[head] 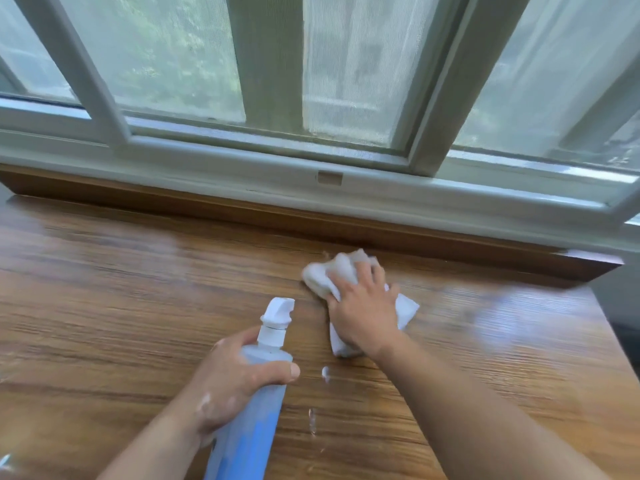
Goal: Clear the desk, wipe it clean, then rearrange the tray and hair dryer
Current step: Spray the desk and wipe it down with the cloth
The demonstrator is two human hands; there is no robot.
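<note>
My right hand [363, 306] lies flat with fingers spread on a crumpled white cloth [329, 271], pressing it onto the wooden desk [104, 306] near the back rail. A blue spray bottle [252, 403] with a white nozzle [278, 311] is gripped around its body by my left hand [228, 382], held tilted above the desk's front half with the nozzle pointing away from me. A few wet drops [325, 372] sit on the wood between the two hands. Neither a tray nor a hair dryer is in view.
A raised wooden rail [311, 223] runs along the back of the desk under a white window sill [346, 188]. The window with a mesh screen [173, 64] fills the upper view. The desk's right edge [613, 341] drops off to a dark floor.
</note>
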